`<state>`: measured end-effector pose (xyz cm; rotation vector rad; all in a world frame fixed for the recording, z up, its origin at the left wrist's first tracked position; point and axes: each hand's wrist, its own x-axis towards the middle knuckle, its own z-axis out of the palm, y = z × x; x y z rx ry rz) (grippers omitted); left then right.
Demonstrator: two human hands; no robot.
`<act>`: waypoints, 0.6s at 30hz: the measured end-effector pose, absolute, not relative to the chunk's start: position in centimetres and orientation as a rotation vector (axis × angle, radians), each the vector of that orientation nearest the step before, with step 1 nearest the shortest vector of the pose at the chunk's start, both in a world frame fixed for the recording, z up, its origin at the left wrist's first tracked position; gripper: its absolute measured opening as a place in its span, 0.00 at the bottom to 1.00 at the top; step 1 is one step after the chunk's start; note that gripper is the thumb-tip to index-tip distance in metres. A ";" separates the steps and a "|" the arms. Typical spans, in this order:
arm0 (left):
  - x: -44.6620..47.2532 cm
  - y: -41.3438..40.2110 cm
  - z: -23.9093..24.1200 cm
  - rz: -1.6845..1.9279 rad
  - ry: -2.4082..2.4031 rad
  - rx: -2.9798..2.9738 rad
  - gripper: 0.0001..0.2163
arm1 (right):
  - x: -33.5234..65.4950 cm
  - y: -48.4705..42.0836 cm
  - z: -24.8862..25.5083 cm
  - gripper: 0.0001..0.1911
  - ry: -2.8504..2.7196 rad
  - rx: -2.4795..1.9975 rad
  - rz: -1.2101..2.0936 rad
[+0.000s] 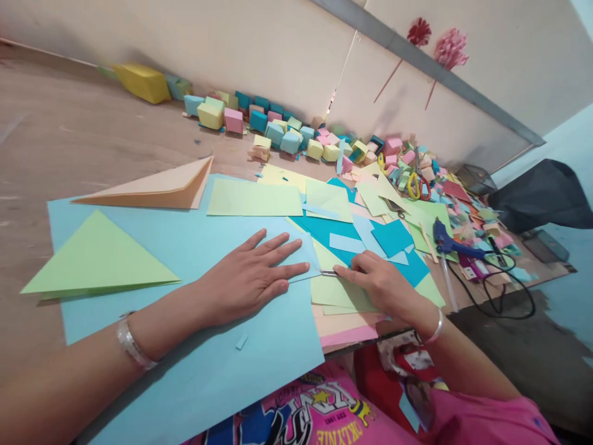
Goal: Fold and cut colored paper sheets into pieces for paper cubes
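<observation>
Left hand [259, 272]: palm down, fingers spread, gripping nothing, bearing on the folded light-blue paper [309, 250], which lies at its 2 to 3 o'clock on the large light-blue sheet [259, 383]. Right hand [384, 281], at the left hand's 3 o'clock: fingers curled around a thin metallic tool [328, 272], its tip at or very near the paper's right-hand corner; from my remote feed I cannot tell whether the tip is inside the fold. My reading: the tool is being worked along that folded edge. For a clean line I would keep the left palm's weight just behind the crease, keep its thumb and index finger out of the tool's path, hold the tool low and flat, and draw in short, even strokes. Risk, in my judgement: the loose pale-green sheets [338, 293] below the tool may slide or get nicked. Farther out, from the left hand: green folded triangle [97, 259] at 9 o'clock, peach folded sheet [152, 185] at 10, small paper blocks [234, 120] from 12 to 1 on the table [28, 142]. From the right hand: scissors [414, 184] at 1 o'clock, blue glue gun [447, 241] at 2.
</observation>
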<state>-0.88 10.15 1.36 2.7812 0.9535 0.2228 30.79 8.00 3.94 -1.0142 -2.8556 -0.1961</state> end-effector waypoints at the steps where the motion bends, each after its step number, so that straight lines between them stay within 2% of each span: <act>1: -0.8 10.2 1.4 0.225 0.955 2.784 0.21 | 30.9 7.9 3.9 0.18 -2.859 -1.009 -0.177; 5: -0.7 10.3 1.4 0.231 0.949 2.792 0.21 | 31.0 7.1 3.9 0.22 -2.873 -1.018 -0.157; 18: -0.8 10.3 1.2 0.245 0.936 2.811 0.21 | 30.6 6.3 4.2 0.22 -2.854 -0.993 -0.155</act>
